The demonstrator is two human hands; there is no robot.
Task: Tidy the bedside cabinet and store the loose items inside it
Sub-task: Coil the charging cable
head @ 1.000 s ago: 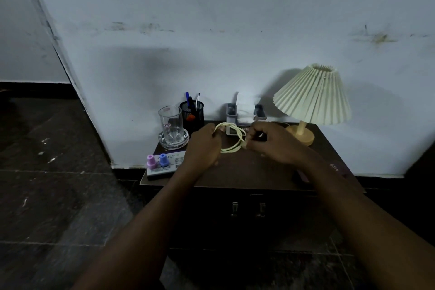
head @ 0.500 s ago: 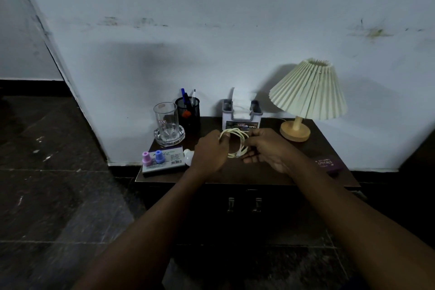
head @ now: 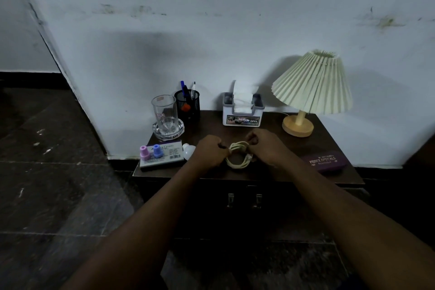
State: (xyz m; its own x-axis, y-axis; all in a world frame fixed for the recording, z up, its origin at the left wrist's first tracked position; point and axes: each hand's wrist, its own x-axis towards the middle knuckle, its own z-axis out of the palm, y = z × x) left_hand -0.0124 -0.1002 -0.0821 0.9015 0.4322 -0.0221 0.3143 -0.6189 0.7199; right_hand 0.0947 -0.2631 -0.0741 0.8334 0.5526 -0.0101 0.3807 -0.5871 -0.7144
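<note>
A coiled cream cable (head: 238, 156) hangs between my two hands over the front middle of the dark brown bedside cabinet (head: 277, 173). My left hand (head: 208, 151) grips the coil's left side with curled fingers. My right hand (head: 266, 147) pinches the coil's upper right part. The cabinet's two doors are closed, with two small metal handles (head: 243, 200) below my wrists.
On top stand a glass in an ashtray (head: 166, 117), a black mesh pen holder (head: 187, 103), a tissue box (head: 243, 112), a pleated lamp (head: 310, 87), a purple spectacle case (head: 326, 161), a flat box with two small bottles (head: 161, 155) and a white bulb (head: 188, 150).
Both hands have drawn the coiled cable toward the cabinet's front edge and tightened the loops. The camera has lifted back, so the tissue box and spectacle case show fully.
</note>
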